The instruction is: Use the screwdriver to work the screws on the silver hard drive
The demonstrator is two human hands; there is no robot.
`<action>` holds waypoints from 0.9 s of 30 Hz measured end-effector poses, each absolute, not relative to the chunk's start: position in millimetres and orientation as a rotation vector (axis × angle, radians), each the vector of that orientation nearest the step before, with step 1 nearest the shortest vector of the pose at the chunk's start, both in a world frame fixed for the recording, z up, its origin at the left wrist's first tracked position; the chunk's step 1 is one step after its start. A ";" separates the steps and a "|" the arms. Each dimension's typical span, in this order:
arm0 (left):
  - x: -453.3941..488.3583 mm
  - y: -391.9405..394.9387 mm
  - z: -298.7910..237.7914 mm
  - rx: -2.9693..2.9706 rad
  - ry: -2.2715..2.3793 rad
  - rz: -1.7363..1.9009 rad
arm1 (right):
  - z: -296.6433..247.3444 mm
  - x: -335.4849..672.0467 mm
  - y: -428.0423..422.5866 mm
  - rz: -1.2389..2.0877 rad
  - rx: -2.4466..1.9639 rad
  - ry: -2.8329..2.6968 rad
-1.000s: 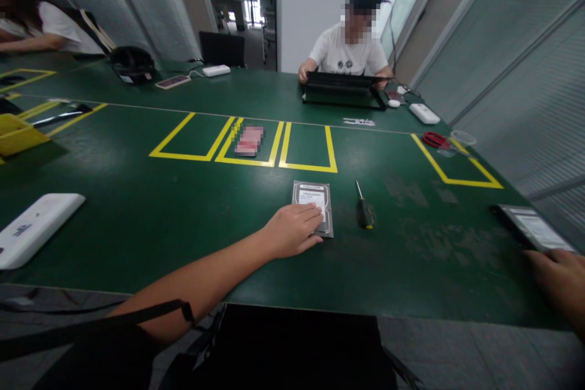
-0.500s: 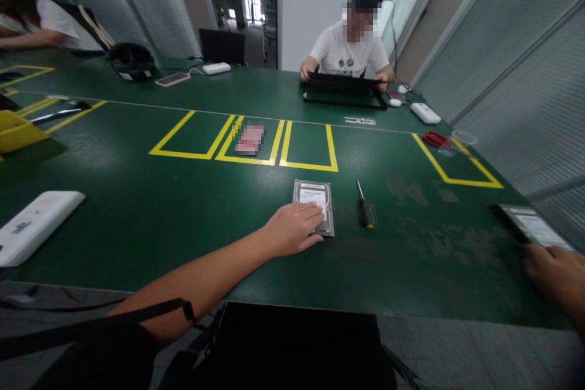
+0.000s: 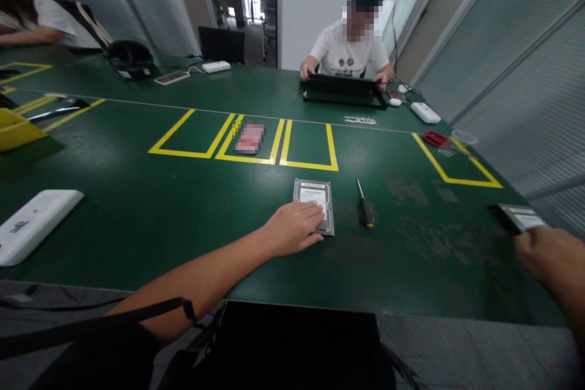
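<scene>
My left hand lies flat on a hard drive, its fingers stretched over the white label and its thumb by the near edge. The drive rests label up on the green table. To its right lies a screwdriver with a black and yellow handle, tip pointing away; neither hand touches it. At the far right, my right hand is closed on the near end of a second hard drive. Its far part and a pale label show, while the fingers cover the rest.
Yellow tape frames mark the table; a pink-red item lies inside one. A white device is at left, near a yellow bin. Red-handled pliers lie at right. Across the table a person holds a black panel.
My right hand has moved a little to the left with the second hard drive. My left hand stays in place on the first drive.
</scene>
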State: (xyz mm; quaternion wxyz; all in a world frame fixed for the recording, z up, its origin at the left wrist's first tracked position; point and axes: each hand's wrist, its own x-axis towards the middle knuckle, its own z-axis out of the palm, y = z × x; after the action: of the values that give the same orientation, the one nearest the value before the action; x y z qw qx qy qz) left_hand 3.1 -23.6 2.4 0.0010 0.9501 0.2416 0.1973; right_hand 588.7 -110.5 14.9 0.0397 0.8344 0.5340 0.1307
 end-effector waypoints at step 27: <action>2.9 -35.8 2.7 2.594 0.858 1.547 | 49.8 201.5 -36.9 -1.628 1.703 2.997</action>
State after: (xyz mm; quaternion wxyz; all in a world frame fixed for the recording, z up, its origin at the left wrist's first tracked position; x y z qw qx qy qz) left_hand 2.9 -35.8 2.7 0.0011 0.8261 0.2732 0.4928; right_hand 201.5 -36.9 49.8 -0.3291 0.4219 0.7423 -0.4033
